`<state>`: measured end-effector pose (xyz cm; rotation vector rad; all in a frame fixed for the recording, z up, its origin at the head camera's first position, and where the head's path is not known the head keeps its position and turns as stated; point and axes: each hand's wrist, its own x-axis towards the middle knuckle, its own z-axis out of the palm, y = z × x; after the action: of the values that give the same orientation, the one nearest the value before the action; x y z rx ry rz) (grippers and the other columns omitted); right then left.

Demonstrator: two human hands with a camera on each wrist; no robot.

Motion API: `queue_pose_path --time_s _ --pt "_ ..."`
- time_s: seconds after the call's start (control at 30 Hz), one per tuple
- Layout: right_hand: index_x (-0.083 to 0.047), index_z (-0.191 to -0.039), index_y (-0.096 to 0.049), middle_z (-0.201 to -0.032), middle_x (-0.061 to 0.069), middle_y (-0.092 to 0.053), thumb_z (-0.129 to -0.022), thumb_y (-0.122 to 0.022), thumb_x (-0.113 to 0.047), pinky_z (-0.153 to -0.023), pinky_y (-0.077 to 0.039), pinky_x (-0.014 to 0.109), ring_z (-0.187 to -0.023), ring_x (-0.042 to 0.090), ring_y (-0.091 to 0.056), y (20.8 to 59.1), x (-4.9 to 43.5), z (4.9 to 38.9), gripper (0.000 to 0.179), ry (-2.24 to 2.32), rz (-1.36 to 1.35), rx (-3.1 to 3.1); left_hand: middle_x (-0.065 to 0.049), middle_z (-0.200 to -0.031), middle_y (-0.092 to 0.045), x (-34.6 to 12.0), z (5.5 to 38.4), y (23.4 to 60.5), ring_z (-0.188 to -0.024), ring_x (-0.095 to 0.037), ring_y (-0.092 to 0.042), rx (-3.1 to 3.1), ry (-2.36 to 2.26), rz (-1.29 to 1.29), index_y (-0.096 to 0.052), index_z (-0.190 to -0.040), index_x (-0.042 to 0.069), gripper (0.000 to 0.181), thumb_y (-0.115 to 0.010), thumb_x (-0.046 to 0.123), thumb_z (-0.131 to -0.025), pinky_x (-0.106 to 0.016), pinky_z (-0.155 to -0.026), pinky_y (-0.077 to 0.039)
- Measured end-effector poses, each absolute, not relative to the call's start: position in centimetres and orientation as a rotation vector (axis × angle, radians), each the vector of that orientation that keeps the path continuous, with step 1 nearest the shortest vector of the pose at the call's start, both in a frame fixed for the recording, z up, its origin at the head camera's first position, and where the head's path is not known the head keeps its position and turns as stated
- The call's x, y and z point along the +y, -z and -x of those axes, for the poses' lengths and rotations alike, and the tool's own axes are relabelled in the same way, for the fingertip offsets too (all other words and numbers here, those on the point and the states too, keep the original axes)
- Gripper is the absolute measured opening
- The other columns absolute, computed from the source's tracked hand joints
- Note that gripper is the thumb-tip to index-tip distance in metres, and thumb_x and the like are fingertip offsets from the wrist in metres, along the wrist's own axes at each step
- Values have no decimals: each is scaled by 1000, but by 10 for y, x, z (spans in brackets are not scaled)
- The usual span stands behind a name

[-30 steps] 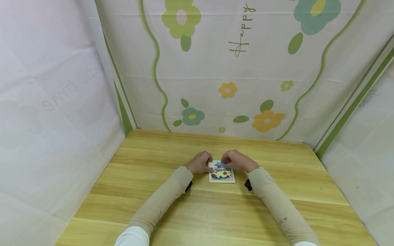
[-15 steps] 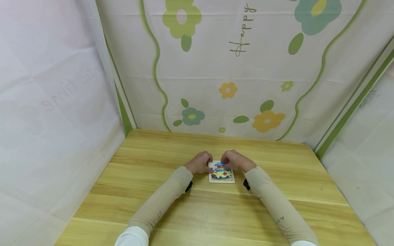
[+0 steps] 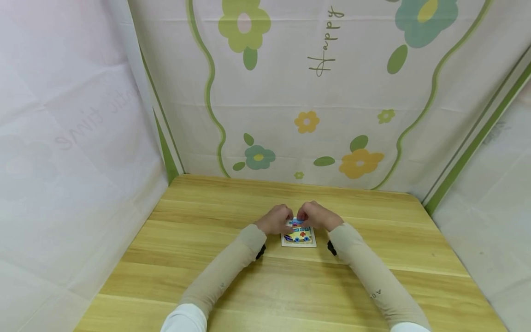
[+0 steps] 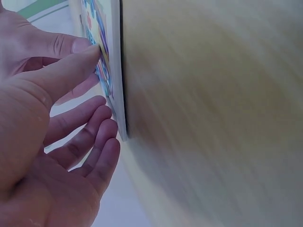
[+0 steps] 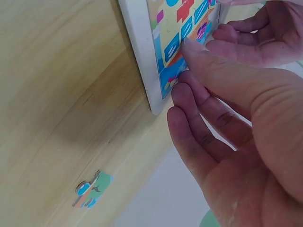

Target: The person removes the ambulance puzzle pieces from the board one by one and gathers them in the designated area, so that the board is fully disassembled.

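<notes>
Two bare hands meet over a small picture puzzle (image 3: 299, 239) on a wooden table (image 3: 207, 207), as I follow along from my remote feed. The puzzle lies flat between the hands, its white border framing a yellow vehicle with a red cross and blue wheels. On my head view, the left hand (image 3: 275, 220) covers its upper left corner, and the right hand (image 3: 318, 216) arches over its upper right. My left wrist camera shows the left thumb laid on the puzzle's face, the other fingers loosely bent and spread beside its edge, with a fair gap between. On the right, I see the thumb's tip on the printed face and the fingers gently curved at the edge; I cannot tell whether a piece sits between them. My right wrist view also picks up a loose piece (image 5: 94, 190) in green, blue and orange, lying on the wood apart from the puzzle. Beige sleeves (image 3: 230, 269) cover both forearms. Behind the table hangs a pale cloth (image 3: 274, 92) printed with flowers, leaves and the word "Happy" set sideways.
</notes>
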<state>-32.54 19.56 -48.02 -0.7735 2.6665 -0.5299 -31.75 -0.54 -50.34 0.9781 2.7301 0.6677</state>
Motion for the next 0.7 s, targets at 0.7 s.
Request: queue_pose_path --time_s 0.7 --pt "-3 -105 -75 -102 7 -74 -92 -80 -2 -89 -60 36 -92 15 -66 482 196 326 14 510 735 2675 -9 -108 -72 0 321 508 -92 -13 -59 2729 -733 -908 -74 -114 2 34 -87 23 -90 -25 -82 -51"
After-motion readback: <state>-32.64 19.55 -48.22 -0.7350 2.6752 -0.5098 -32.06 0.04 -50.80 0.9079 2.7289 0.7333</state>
